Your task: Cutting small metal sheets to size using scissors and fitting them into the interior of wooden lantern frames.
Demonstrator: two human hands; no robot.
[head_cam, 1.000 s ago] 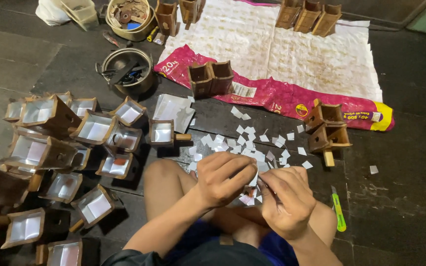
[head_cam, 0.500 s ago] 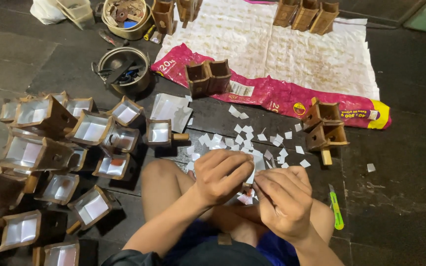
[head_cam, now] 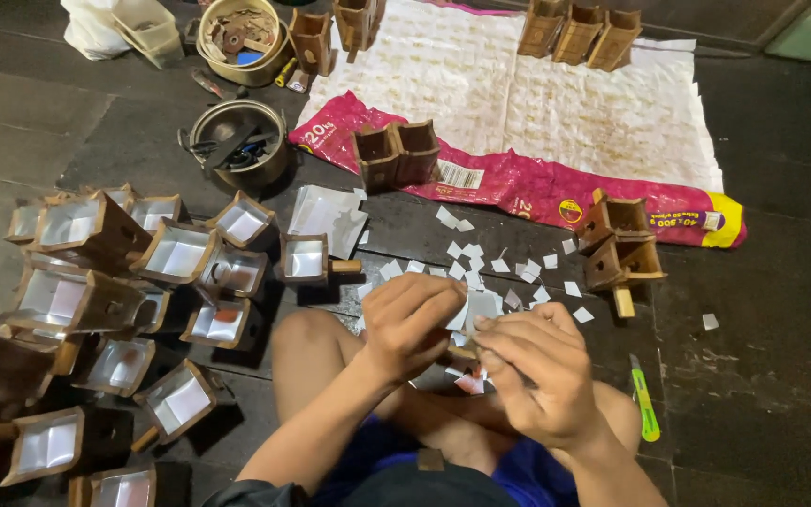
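Seated on dark floor, bare knees in view. Left hand [head_cam: 412,322] and right hand [head_cam: 537,374] meet just above the lap, fingers of both curled together and pinched on a small white paper piece [head_cam: 477,308] held between them; what lies under the palms is hidden. Green utility knife [head_cam: 645,404] on the floor just right of the right knee. Scattered white paper squares [head_cam: 509,268] lie on the floor just beyond the hands. To the left, a crowded cluster of wooden boxes with pale linings [head_cam: 124,282], tipped at mixed angles; one lined box with a short handle [head_cam: 308,259] sits nearer the hands. Two stacked unlined wooden boxes [head_cam: 619,246] to the right. Farther off, a pink-edged white sack [head_cam: 556,113] spread flat, more wooden boxes on it. Metal pot [head_cam: 238,143] and round basket [head_cam: 241,36] far left.
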